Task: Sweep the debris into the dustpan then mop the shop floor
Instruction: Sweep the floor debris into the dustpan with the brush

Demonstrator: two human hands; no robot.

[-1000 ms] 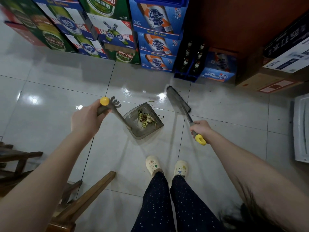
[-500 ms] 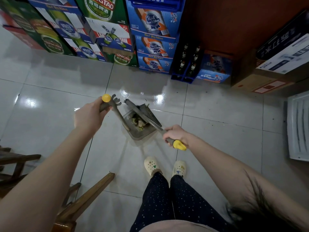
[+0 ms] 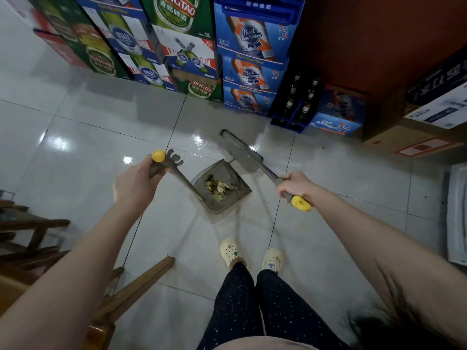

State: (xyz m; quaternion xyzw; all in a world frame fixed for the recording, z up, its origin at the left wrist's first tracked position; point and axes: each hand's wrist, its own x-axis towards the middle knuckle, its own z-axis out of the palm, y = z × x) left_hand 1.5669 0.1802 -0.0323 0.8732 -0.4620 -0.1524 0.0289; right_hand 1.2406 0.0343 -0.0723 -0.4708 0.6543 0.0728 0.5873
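A: What fills most of the view?

B: The glossy white tiled floor (image 3: 75, 147), running from the left edge to the right. Along the top stand stacked green and blue beer cartons (image 3: 177, 46), and a brown wooden chair (image 3: 32, 236) sits in the lower left corner.

A: And the tools?

B: A long grey broom with a yellow-capped handle (image 3: 242, 152) slants from the centre right up towards the middle. Its blurred head lies just above and to the right of the pan's open edge; I cannot tell whether the two touch. The grey plastic dustpan (image 3: 235, 174) sits flat on the tiles at the centre of the frame, with its grey rod handle rising to the upper left and ending in a yellow ball beside a comb of teeth.

A: The hands?

B: The left hand (image 3: 134, 183), centre left, has its fingers wrapped round the top of the dustpan handle just below the ball. The right hand (image 3: 295, 185), centre right, is curled firmly round the broom handle just above its yellow cap.

A: Where is the dirt?

B: A small heap of yellow-green leafy debris (image 3: 217, 186) lies inside the pan. Dark specks dot the tiles at the right.
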